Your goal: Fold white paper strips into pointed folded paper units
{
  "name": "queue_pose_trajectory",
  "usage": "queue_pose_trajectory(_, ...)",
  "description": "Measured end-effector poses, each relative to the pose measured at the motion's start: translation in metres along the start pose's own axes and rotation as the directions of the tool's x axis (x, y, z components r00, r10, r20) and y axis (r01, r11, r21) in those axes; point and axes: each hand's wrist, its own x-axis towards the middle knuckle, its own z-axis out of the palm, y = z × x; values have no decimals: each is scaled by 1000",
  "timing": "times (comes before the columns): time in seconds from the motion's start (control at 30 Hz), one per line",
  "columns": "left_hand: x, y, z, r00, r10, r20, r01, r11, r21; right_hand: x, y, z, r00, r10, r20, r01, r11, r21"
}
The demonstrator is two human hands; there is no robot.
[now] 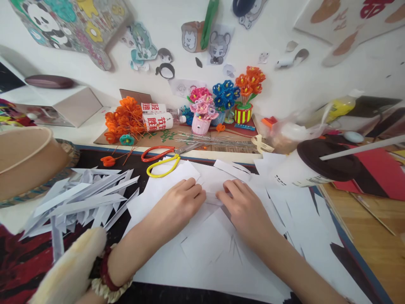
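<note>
Between my two hands lies a narrow folded piece of white paper (211,198), low over the sheets on the desk. My left hand (185,200) has its fingers curled and closed on the left end of it. At the other end, my right hand (242,204) pinches the paper, thumb tucked partly out of sight. Under both hands spreads a layer of white paper sheets (202,240). Just beyond my left hand rest scissors (166,158) with one red and one yellow handle loop. Folded white paper strips (82,196) are heaped to the left.
A white cup (294,173) with a dark lid and straw leans at the right. Along the wall stand pots of pink flowers (201,112), blue flowers (226,99) and orange flowers (249,84). A round tan container (28,160) sits at far left. Thin wires (215,139) lie on cardboard.
</note>
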Motion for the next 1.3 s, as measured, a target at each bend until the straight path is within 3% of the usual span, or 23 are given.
queue_pose_trajectory(0.17, -3, -3, 0, 996, -86, -28, 81, 985, -150, 0, 1, -2, 1000, 20, -20, -19, 999, 42)
queue_pose_trajectory(0.33, -6, -6, 2, 989, -117, -88, 100, 979, -178, -2, 6, -1, 999, 17, -26, -14, 991, 131)
queue_pose_trajectory(0.47, -7, -7, 3, 984, -114, -136, 97, 987, -130, -2, 8, -1, 999, 24, -24, -21, 991, 129)
queue_pose_trajectory(0.7, -5, -5, -1, 998, -48, -28, 46, 997, -60, 0, 7, -1, 1000, 18, -9, -17, 998, 64)
queue_pose_trajectory(0.93, -3, 0, -1, 999, 37, -37, -33, 996, 84, 2, 6, -2, 1000, 3, 11, -3, 999, 41)
queue_pose_trajectory(1.3, -2, 2, 5, 997, 73, -38, -63, 973, 221, -5, 19, -12, 999, -8, -35, 14, 983, 184)
